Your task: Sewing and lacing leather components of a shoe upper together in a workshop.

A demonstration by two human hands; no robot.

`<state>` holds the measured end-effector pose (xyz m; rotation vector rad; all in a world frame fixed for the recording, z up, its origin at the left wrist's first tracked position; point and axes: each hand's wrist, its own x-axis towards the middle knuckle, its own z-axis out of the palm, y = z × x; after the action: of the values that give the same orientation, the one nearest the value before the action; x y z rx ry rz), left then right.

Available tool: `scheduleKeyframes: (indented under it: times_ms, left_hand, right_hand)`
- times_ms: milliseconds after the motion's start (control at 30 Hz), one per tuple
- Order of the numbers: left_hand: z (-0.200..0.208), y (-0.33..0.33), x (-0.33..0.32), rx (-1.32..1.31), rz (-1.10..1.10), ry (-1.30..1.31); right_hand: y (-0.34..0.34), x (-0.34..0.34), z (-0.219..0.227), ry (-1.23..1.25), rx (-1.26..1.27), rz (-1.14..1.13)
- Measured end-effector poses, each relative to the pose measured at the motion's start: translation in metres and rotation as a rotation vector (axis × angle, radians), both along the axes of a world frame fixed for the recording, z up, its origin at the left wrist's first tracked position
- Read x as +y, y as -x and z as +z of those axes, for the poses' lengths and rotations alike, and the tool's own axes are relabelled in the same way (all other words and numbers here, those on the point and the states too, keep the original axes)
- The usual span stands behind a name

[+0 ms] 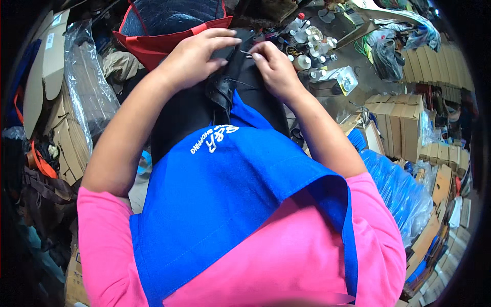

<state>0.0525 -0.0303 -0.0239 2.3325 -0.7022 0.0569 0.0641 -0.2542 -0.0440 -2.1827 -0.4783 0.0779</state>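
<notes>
A black leather-like piece [223,91] lies across my lap, its upper part running up between my two hands. My left hand [197,57] rests over its left side, fingers stretched out and thumb apart. On the other side, my right hand [273,66] is closed in a pinch, thumb against index finger. A small, thin, pale metallic piece [245,52] sticks out from that pinch towards the black piece; it is too small for me to name. A blue apron [230,174] covers my front, over a pink shirt.
A red bag [176,38] with a silvery lining stands open beyond my left hand. Several bottles [303,62] crowd the floor at the far right. Stacked cardboard [396,125] and blue plastic sheeting [396,181] lie to the right. Plastic-wrapped cardboard [89,82] leans at the left.
</notes>
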Motion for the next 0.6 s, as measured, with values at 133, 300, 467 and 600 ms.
scheduleKeyframes:
  times_ms: [133, 300, 467, 600]
  left_hand:
    - [-0.003, -0.03, -0.003, 0.067, -0.171, -0.02]
    - [0.001, -0.053, -0.005, 0.254, -0.284, -0.038]
    - [0.001, -0.062, -0.004, 0.315, -0.327, -0.053]
    - [0.001, -0.065, -0.001, 0.477, -0.377, -0.048]
  right_hand:
    - [0.021, -0.008, 0.017, -0.007, 0.114, 0.071]
    - [0.023, -0.003, 0.026, 0.188, 0.014, 0.201]
    - [0.019, 0.005, 0.026, 0.251, 0.008, 0.206]
    - [0.019, 0.009, 0.031, 0.346, -0.011, 0.196]
